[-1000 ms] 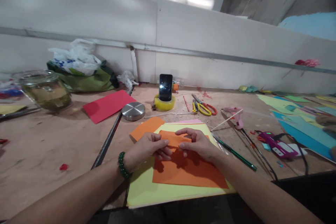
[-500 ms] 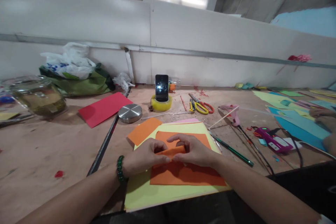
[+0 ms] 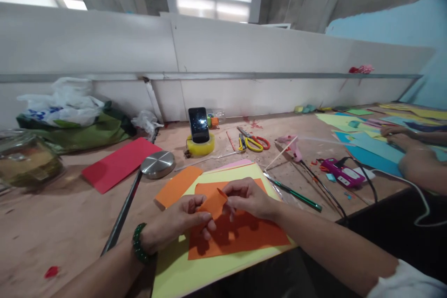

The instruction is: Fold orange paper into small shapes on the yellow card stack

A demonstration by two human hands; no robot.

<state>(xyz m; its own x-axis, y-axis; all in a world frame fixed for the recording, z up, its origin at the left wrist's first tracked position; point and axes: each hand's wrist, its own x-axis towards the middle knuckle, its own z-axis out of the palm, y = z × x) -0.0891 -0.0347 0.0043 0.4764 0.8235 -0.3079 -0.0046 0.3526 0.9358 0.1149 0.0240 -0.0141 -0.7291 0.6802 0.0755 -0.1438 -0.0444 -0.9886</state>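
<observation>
Both my hands pinch a small folded piece of orange paper point(image 3: 213, 203), lifted a little above the table. My left hand point(image 3: 176, 224), with a green bead bracelet on its wrist, grips the piece's lower left side. My right hand point(image 3: 246, 197) holds its upper right edge with curled fingers. Beneath them an orange sheet point(image 3: 240, 235) lies on a larger yellow sheet point(image 3: 181, 270) at the table's front edge. Another orange sheet point(image 3: 176, 186) pokes out to the left.
A phone point(image 3: 198, 124) stands in a yellow tape roll point(image 3: 199, 146). Scissors point(image 3: 249, 138), a green pencil point(image 3: 296, 193), glue guns point(image 3: 340, 173), a metal lid point(image 3: 158, 164), a red sheet point(image 3: 117, 164), a glass jar point(image 3: 24, 160) and bags point(image 3: 73, 118) lie around. Another person's arms point(image 3: 415, 158) rest at right.
The small orange piece has been lifted off the sheet and turned up between my fingers. My view has swung to the right, bringing the other person's arms into sight.
</observation>
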